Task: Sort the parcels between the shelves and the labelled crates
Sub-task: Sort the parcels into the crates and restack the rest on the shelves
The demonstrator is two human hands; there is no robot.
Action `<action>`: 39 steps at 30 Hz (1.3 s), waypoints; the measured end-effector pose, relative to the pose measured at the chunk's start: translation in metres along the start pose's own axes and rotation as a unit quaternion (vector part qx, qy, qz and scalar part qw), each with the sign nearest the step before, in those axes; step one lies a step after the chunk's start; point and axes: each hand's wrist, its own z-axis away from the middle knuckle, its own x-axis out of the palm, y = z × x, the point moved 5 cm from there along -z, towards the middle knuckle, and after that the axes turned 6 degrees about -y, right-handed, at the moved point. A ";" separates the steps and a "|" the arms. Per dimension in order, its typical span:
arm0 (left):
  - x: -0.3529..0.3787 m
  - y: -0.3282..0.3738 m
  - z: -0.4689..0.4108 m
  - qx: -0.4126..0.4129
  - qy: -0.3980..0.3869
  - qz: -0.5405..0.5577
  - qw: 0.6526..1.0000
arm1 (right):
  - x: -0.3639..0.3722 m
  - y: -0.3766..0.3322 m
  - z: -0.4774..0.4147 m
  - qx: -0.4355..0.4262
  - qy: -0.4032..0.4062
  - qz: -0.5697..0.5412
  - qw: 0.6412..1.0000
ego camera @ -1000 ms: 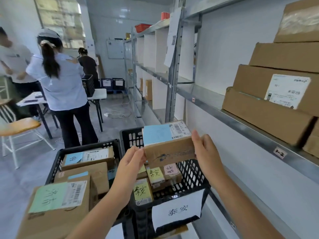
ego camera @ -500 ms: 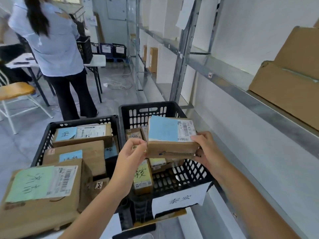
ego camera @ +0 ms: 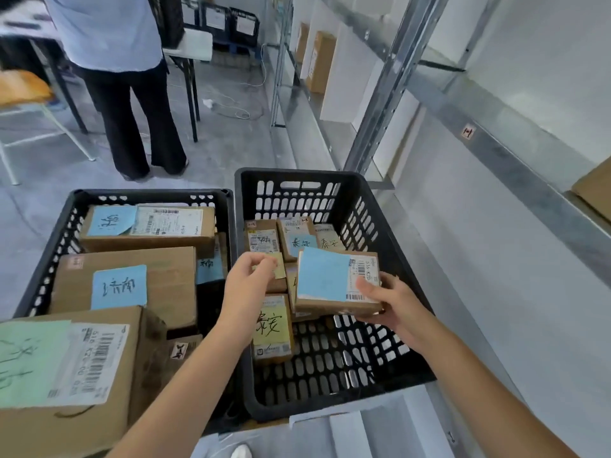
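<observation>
A small cardboard parcel [ego camera: 330,282] with a blue note and a barcode label sits low inside the right black crate [ego camera: 380,223], on top of other small parcels. My right hand [ego camera: 386,302] holds its near right corner, thumb on the label. My left hand [ego camera: 248,279] hovers over the crate's left side with loosely curled fingers, off the parcel and holding nothing. Several small parcels with yellow and blue handwritten notes [ego camera: 271,328] lie in this crate.
The left black crate [ego camera: 66,209] holds larger boxes with blue notes; a big box with a green note [ego camera: 66,368] sits nearest me. Metal shelving [ego camera: 496,150] runs along the right. A person [ego camera: 125,77] stands by a table ahead.
The parcel has gone down from chest height into the right crate. My left hand has let go of it; my right hand still holds it. My view has tilted downward.
</observation>
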 end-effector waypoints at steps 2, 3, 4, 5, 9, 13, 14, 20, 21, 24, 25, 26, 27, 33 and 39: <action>-0.004 0.003 -0.010 0.010 0.022 0.011 1.000 | -0.007 0.012 -0.013 0.034 0.001 0.004 0.999; -0.005 0.004 -0.014 0.014 0.024 0.007 1.000 | -0.011 0.018 -0.020 0.055 0.002 0.017 0.998; -0.004 0.006 -0.018 0.017 0.023 0.003 1.000 | -0.014 0.024 -0.027 0.080 0.001 0.029 0.996; -0.002 0.007 -0.022 0.019 0.023 0.001 1.000 | -0.016 0.031 -0.033 0.109 -0.009 0.036 0.993; 0.007 0.011 -0.033 0.016 0.013 0.001 1.000 | -0.013 0.062 -0.050 0.222 -0.112 0.034 0.968; 0.013 0.010 -0.037 0.031 0.017 -0.004 0.999 | -0.017 0.073 -0.068 0.265 -0.158 0.048 0.950; 0.014 0.009 -0.038 0.030 0.018 -0.002 0.999 | -0.018 0.072 -0.071 0.274 -0.170 0.049 0.945; 0.022 0.000 -0.040 0.009 0.027 -0.003 1.000 | -0.026 0.087 -0.076 0.346 -0.244 0.084 0.902; 0.023 -0.002 -0.040 0.006 0.026 -0.003 1.000 | -0.027 0.094 -0.076 0.358 -0.247 0.091 0.896; 0.025 -0.006 -0.043 0.003 0.028 -0.011 1.000 | -0.030 0.109 -0.083 0.364 -0.219 0.094 0.901; 0.025 -0.007 -0.045 0.003 0.032 -0.011 0.999 | -0.029 0.111 -0.087 0.356 -0.208 0.093 0.906; 0.025 -0.008 -0.046 0.002 0.036 -0.011 0.999 | -0.028 0.111 -0.092 0.346 -0.202 0.094 0.912; 0.025 -0.009 -0.046 0.001 0.041 -0.011 0.999 | -0.027 0.111 -0.097 0.334 -0.198 0.095 0.916; 0.027 -0.016 -0.046 0.003 0.049 -0.016 0.999 | -0.027 0.122 -0.106 0.306 -0.191 0.111 0.926; 0.026 -0.015 -0.044 0.032 0.042 -0.042 0.998 | -0.017 0.125 -0.109 0.269 -0.155 0.131 0.942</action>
